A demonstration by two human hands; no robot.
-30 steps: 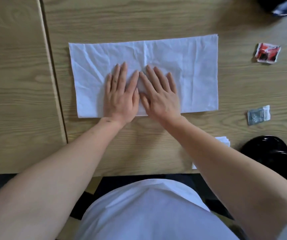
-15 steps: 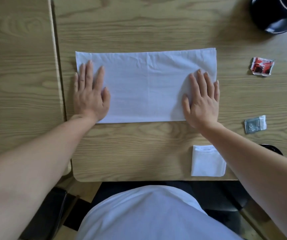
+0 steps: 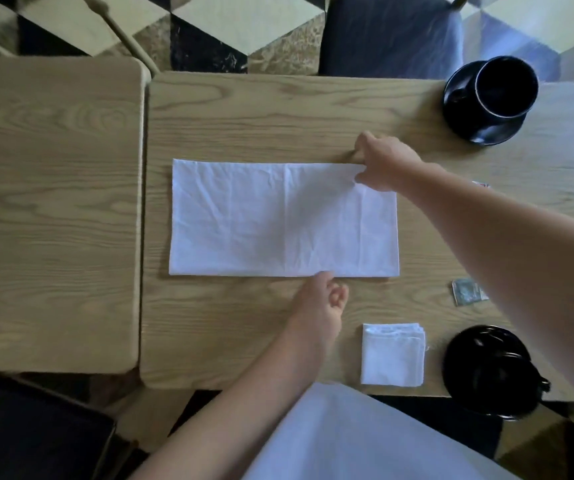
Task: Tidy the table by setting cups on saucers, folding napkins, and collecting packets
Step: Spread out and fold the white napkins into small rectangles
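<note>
White cloth napkin, folded to a long rectangle, lies flat mid-table. Likely light and limp; it should crease easily, so best taken by corners. Right hand pinches the far right corner. Left hand, loosely curled, holds nothing and touches the near edge. Grey packet is half hidden by the right forearm; its print is unreadable.

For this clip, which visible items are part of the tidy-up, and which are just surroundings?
Job: open napkin; folded napkin; far cup on saucer; near cup; grey packet; red packet, mostly hidden.

Surroundings: side table; far chair; near chair.
</note>
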